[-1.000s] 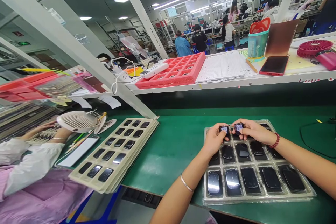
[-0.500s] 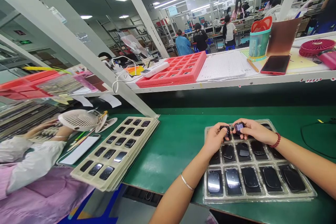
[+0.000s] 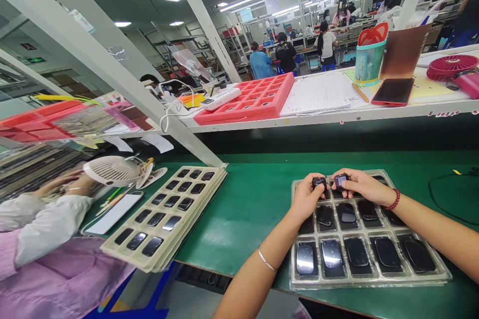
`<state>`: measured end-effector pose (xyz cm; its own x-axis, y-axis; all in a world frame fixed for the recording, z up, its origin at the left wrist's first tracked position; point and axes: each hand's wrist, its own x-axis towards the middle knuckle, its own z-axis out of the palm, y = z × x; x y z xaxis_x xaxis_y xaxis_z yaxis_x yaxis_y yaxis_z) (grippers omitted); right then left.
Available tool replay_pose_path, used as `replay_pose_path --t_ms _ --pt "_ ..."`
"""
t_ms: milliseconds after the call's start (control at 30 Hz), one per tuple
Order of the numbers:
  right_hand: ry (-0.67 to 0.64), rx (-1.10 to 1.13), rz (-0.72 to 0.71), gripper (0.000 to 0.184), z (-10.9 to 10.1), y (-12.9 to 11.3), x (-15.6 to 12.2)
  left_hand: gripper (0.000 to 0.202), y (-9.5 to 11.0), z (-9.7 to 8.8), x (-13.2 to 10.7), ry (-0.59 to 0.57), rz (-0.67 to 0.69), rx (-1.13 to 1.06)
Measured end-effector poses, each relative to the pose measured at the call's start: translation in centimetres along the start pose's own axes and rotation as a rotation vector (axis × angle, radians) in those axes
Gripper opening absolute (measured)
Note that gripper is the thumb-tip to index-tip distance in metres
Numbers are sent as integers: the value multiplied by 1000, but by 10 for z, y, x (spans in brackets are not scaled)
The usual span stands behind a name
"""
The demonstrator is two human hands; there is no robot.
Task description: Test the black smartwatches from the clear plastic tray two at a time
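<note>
Head cam's on. A: What are the hands doing?
B: L hand is pinching a small square watch, and R hand is pinching a second square watch. Both hands are closed, and the screens are showing QR codes.
A: Where are they?
B: They're sitting just above the top row of a clear plastic tray on a green bench mat. Black units are filling the cells below.
A: How do they handle?
B: I'm guessing they're light and stiff, but slippy and easy to crack. I'm thinking the edges are best to hold, not the glass.
</note>
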<state>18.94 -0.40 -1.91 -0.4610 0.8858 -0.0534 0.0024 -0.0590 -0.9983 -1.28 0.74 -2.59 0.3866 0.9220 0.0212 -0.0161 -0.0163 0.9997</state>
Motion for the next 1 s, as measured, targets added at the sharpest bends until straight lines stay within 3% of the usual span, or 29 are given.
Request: replay_pose_path --t_ms 267,533,767,1000 --pt "-3 -10 5 33 0 -1 0 48 1 -1 0 50 -29 -10" --pt "5 -10 -2 28 0 0 1 26 7 1 -2 28 -29 -1" --pt "-4 -21 -28 31 0 2 1 57 2 2 0 18 18 -54" --pt "-6 -19 -32 30 0 3 1 30 3 0 1 8 -27 -11"
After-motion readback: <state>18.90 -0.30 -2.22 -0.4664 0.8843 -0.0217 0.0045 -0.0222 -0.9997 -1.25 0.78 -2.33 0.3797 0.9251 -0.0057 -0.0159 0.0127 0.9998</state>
